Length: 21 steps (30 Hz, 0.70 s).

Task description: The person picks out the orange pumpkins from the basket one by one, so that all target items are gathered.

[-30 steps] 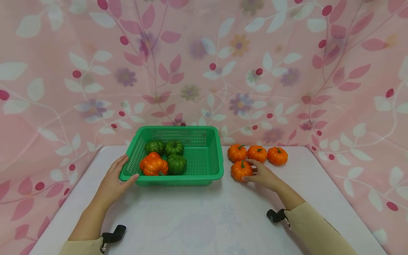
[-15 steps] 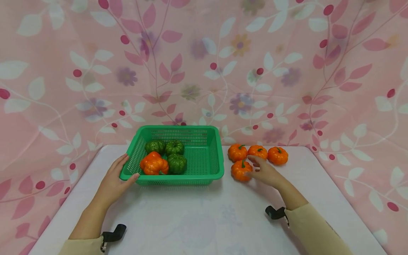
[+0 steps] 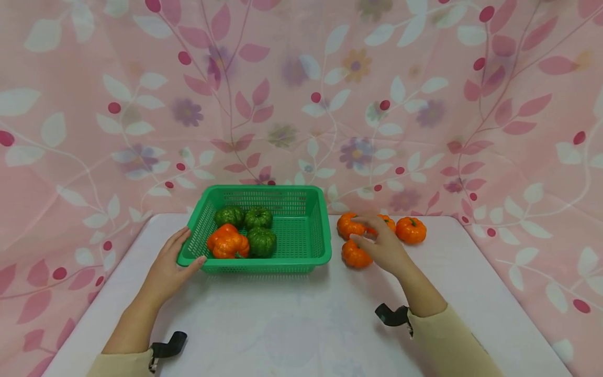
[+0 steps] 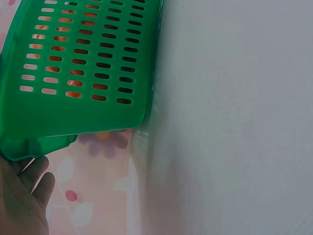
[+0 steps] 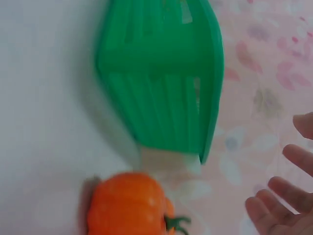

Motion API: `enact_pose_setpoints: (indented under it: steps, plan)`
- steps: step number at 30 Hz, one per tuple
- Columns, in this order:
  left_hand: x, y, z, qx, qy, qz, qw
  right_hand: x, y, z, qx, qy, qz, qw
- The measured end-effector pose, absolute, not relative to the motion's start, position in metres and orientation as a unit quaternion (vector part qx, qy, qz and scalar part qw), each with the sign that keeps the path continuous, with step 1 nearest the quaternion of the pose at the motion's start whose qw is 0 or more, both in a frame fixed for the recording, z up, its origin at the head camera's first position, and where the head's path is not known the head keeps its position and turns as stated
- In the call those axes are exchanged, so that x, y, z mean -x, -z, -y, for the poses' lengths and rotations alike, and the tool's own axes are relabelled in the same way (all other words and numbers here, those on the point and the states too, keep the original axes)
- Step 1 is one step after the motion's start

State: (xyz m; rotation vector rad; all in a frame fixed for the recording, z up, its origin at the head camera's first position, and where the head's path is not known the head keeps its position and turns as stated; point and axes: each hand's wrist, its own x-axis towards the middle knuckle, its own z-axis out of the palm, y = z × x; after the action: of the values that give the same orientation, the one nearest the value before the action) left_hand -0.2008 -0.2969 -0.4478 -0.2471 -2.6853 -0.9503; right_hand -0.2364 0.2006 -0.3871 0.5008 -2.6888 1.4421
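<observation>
A green plastic basket [image 3: 282,262] stands on the table, with green pumpkins [image 3: 261,242] and orange ones [image 3: 229,244] at its left side. My left hand [image 3: 166,272] holds the basket's front left corner, thumb over the front rim and fingers along the left side. Right of the basket, my right hand [image 3: 382,245] hovers with spread fingers over small orange pumpkins and holds nothing. Beneath it are the front pumpkin [image 3: 356,255], the back left pumpkin [image 3: 347,226] and a partly covered one [image 3: 389,223]. The right wrist view shows one pumpkin [image 5: 128,204] apart from the fingers.
Another orange pumpkin [image 3: 411,231] sits at the right end of the back row. A white cloth covers the table [image 3: 282,324]. Close behind it hangs a pink floral curtain [image 3: 301,104]. Black camera mounts [image 3: 393,315] stick out from the wrists.
My right hand has let go of the front orange pumpkin, then risen and shifted left over the back left one. The left hand and the basket have stayed in place.
</observation>
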Motion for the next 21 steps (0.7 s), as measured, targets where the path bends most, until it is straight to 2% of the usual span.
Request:
enact_pose_setpoints:
  steps: [11, 17, 21]
  plan:
    - [0.200, 0.447, 0.297, 0.085, 0.326, 0.931, 0.141, 0.234, 0.389, -0.127, -0.241, -0.542, 0.800, 0.094]
    - [0.200, 0.447, 0.297, 0.086, 0.327, 0.930, 0.142, 0.237, 0.388, -0.092, -0.285, -0.549, 0.779, 0.103]
    - [0.200, 0.448, 0.297, 0.087, 0.325, 0.931, 0.142, 0.238, 0.389, -0.071, -0.306, -0.546, 0.775, 0.082]
